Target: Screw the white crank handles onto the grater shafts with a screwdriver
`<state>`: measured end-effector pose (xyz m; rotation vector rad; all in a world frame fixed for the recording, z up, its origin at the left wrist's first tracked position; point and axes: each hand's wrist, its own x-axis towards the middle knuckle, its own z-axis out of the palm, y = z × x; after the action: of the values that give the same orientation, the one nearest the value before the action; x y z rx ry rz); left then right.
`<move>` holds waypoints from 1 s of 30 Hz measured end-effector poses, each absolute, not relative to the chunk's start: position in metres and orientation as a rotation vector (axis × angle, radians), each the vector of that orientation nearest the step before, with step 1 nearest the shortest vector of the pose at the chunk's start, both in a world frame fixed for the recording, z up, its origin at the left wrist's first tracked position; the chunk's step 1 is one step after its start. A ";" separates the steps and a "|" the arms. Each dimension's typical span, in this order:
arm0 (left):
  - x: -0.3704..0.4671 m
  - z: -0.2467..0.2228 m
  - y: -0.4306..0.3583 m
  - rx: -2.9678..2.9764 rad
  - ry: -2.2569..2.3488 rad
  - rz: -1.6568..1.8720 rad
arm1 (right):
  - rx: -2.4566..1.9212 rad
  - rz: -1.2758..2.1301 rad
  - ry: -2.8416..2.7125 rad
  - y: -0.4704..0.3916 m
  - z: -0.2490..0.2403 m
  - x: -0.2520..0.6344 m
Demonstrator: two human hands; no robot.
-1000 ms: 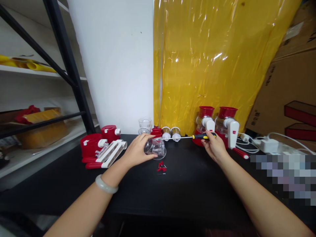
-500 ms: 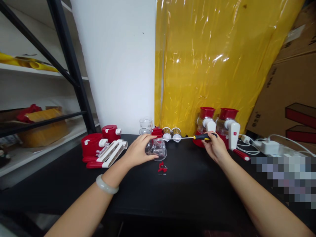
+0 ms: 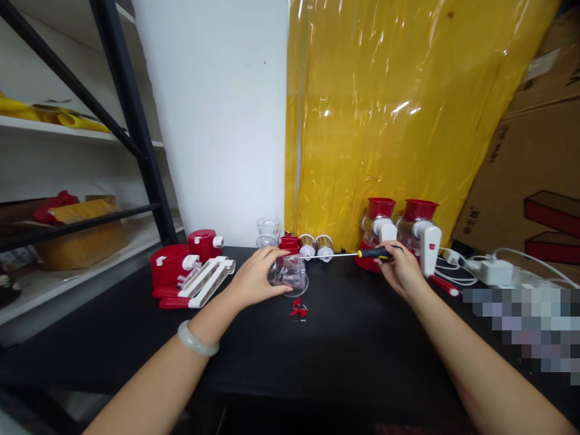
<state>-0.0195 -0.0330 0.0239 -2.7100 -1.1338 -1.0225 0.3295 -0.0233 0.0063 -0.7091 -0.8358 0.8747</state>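
My left hand (image 3: 259,275) grips a clear plastic housing (image 3: 294,275), tilted on its side on the black table. In my right hand (image 3: 402,270) is a screwdriver (image 3: 374,252) with a black and yellow handle, its fingers wrapped round the grip. The thin shaft lies level and its tip reaches the upper edge of the clear housing; the exact contact point is too small to make out. Just in front of the housing lie small red plastic parts (image 3: 298,309) and a few thin metal pieces.
Red bases (image 3: 170,266) and white crank arms with red handles (image 3: 211,284) stand at left. Behind the housing are two drum graters (image 3: 324,245) and another clear housing (image 3: 269,229). Two assembled rotary graters (image 3: 420,226) stand at right, beside white cables and an adapter (image 3: 496,270).
The right hand has shifted very slightly, its fingers changing position on the screwdriver handle. The left hand keeps its hold on the clear housing; the view has moved a little.
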 end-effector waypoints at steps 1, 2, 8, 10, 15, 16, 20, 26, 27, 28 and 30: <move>-0.020 0.024 -0.033 -2.710 -1.137 -1.025 | -0.709 0.872 -0.836 -0.024 0.006 0.329; -0.020 0.024 -0.033 -2.708 -1.140 -1.027 | -0.710 0.869 -0.835 -0.024 0.006 0.329; -0.021 0.023 -0.031 -2.690 -1.130 -1.040 | -0.655 0.954 -0.996 -0.028 0.004 0.337; -0.021 0.023 -0.031 -2.690 -1.133 -1.035 | -0.656 0.985 -1.056 -0.029 0.005 0.340; -0.022 0.023 -0.029 -2.696 -1.145 -1.030 | -0.607 1.107 -1.025 -0.033 0.008 0.340; -0.023 0.023 -0.029 -2.696 -1.145 -1.031 | -0.591 1.120 -1.009 -0.034 0.008 0.340; -0.023 0.022 -0.029 -2.696 -1.138 -1.031 | -0.586 1.166 -1.007 -0.034 0.009 0.340; -0.021 0.022 -0.030 -2.678 -1.106 -1.037 | -0.727 1.047 -1.024 -0.029 0.006 0.337; -0.021 0.022 -0.030 -2.679 -1.099 -1.041 | -0.720 1.023 -1.014 -0.028 0.006 0.336; -0.020 0.023 -0.031 -2.678 -1.094 -1.045 | -0.703 1.008 -0.996 -0.026 0.005 0.336; -0.020 0.024 -0.031 -2.677 -1.089 -1.044 | -0.661 0.999 -0.937 -0.024 0.005 0.335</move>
<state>-0.0196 -0.0314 0.0236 -2.6770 -1.0892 -1.0444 0.3348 -0.0240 0.0048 -0.6613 -0.9375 0.9986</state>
